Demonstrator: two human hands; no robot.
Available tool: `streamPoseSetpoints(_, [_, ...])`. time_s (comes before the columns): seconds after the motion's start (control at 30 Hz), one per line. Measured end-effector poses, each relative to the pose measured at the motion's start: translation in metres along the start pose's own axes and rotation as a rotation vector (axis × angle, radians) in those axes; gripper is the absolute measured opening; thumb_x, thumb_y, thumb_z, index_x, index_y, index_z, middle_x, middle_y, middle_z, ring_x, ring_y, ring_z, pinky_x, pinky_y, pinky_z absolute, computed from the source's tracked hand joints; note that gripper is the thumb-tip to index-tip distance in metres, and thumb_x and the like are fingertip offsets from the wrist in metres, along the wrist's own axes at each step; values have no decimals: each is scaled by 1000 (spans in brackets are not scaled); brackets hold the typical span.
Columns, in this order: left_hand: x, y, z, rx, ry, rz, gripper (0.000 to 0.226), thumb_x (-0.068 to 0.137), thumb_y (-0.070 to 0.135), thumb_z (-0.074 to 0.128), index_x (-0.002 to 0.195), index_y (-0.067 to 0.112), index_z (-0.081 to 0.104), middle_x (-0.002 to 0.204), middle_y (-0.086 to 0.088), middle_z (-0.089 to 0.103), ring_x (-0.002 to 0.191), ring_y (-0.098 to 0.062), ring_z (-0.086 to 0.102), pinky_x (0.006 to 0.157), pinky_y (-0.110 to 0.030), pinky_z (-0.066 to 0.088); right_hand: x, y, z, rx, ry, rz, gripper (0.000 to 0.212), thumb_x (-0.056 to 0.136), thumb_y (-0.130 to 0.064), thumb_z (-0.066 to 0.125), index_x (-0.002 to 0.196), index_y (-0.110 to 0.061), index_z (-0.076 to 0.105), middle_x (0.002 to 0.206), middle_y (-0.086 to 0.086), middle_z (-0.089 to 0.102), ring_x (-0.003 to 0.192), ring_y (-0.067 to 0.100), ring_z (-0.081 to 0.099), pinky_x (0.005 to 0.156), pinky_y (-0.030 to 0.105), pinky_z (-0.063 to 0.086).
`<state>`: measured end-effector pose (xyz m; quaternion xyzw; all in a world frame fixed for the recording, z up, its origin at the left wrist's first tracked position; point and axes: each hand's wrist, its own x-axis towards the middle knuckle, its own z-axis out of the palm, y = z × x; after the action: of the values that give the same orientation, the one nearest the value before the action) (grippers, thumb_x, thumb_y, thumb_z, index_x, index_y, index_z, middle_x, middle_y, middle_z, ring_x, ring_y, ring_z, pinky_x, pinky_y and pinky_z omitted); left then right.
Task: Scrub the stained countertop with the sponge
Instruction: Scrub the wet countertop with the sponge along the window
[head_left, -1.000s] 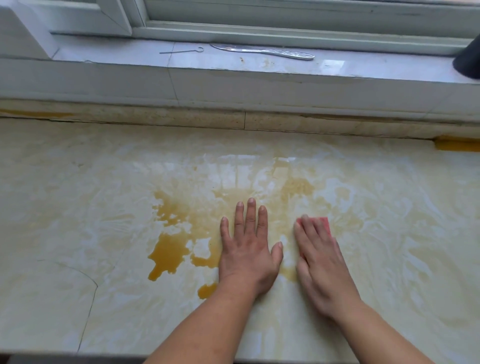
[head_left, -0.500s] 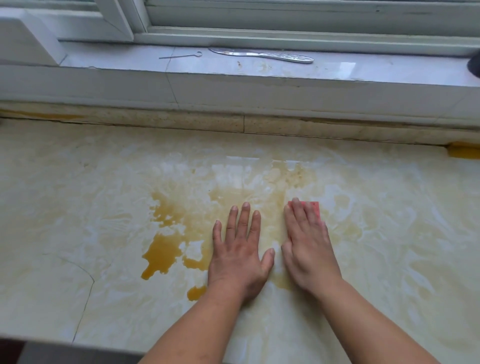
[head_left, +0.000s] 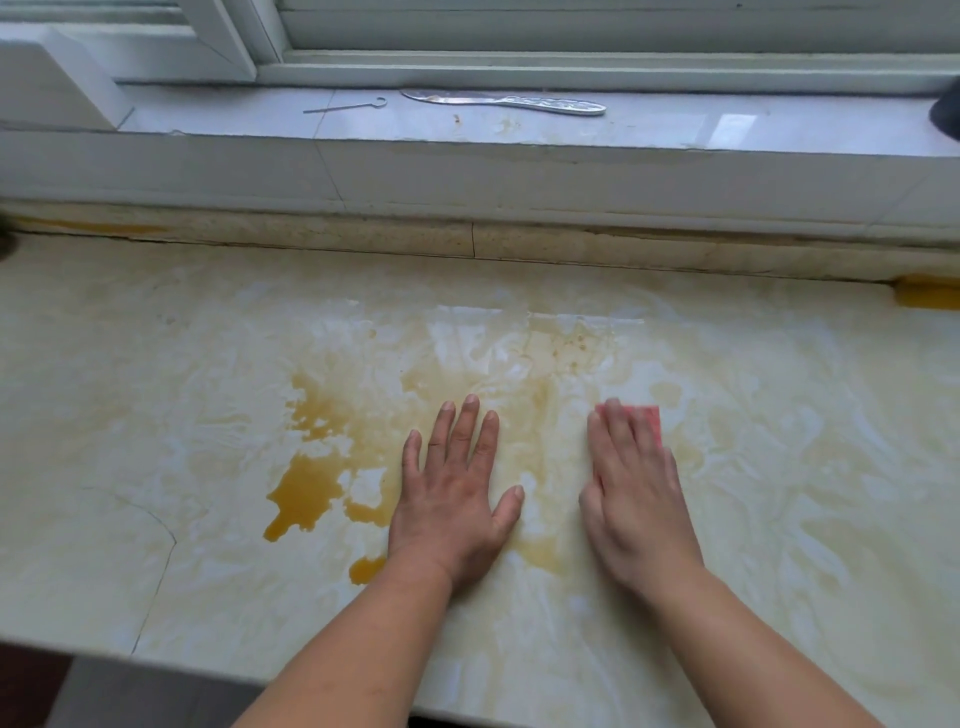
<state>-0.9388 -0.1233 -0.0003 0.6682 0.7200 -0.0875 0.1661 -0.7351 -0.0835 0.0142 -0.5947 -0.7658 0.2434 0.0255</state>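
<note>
right hand (head_left: 636, 499), fingers straight and together, presses the sponge (head_left: 647, 418) on the countertop (head_left: 156, 415); left hand (head_left: 454, 499) lies flat, fingers slightly spread. scrubbing under way; next stroke likely needs to reach the stain (head_left: 306, 493).

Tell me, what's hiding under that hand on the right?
A pink sponge peeks out past the right hand, lying on the stained countertop. Most of the sponge is covered, so its full shape cannot be seen.

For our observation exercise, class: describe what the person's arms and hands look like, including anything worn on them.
Both forearms are bare: no sleeves show up to the frame's edge. The left hand and right hand wear no gloves, and no rings, watch or bracelets are visible. Fingernails are short and unpainted.
</note>
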Motion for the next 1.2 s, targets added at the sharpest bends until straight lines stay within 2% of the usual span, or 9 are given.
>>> streamPoseSetpoints(0.1, [-1,0,-1,2,0,0,85,89,69,-4,158,28,-31,159,6,-51,148,-17,-45,125,-54,-17,34,-3,-9,-4,21,37,78,88,-34,19,161,-27,-4,166,-11,-20,149,10,-31,125,40,-9])
streamPoseSetpoints(0.23, [-2,2,-3,-24,4,7,84,92,69,0,158,28,-32,158,6,-52,147,-18,-47,125,-54,-18,10,17,-12,2,45,20,78,87,-35,21,160,-32,-7,164,-18,-20,147,0,-30,120,32,-13])
streamPoseSetpoints(0.4, [0,0,-4,-16,-17,20,85,93,68,2,158,26,-32,156,3,-54,146,-20,-48,124,-56,-19,67,23,-24,27,137,170,73,96,-26,33,162,-22,1,169,-3,-12,153,18,-22,126,43,-5])
streamPoseSetpoints(0.6, [1,-1,-2,-29,-7,34,86,90,67,-3,158,24,-33,157,1,-54,146,-22,-48,123,-57,-19,149,-3,-39,37,70,87,73,93,-29,33,161,-18,9,170,2,0,155,23,-11,126,43,1])
streamPoseSetpoints(0.67, [1,-1,-1,-39,7,40,85,91,66,0,158,23,-32,157,0,-53,147,-23,-47,123,-58,-19,147,-7,-37,23,64,58,73,94,-23,38,161,-20,9,170,-1,0,155,19,-10,126,41,1])
streamPoseSetpoints(0.8, [0,-1,-2,-39,4,45,84,100,65,12,157,23,-34,156,0,-55,146,-23,-48,123,-59,-18,104,-16,-20,16,3,-58,80,85,-35,29,162,-27,7,169,-10,-6,153,12,-17,126,43,4])
streamPoseSetpoints(1.0, [1,-2,-1,-64,29,45,85,99,65,10,157,20,-32,156,-1,-55,146,-24,-48,121,-58,-23,-1,-30,10,-23,-23,-122,80,84,-39,20,161,-28,3,167,-15,-12,151,5,-21,126,41,3])
streamPoseSetpoints(1.13, [1,-1,3,-82,53,51,85,98,64,10,159,20,-29,158,-1,-52,148,-24,-46,121,-59,-22,52,-32,2,-23,19,-22,81,85,-38,22,161,-26,-1,167,-11,-16,151,11,-24,126,43,-1])
streamPoseSetpoints(1.2, [2,-3,10,-95,111,52,87,98,64,20,165,19,-9,170,-3,-33,157,-27,-29,124,-60,-12,93,-38,-8,-10,32,25,80,87,-37,25,162,-25,0,168,-8,-14,153,13,-20,126,42,-3])
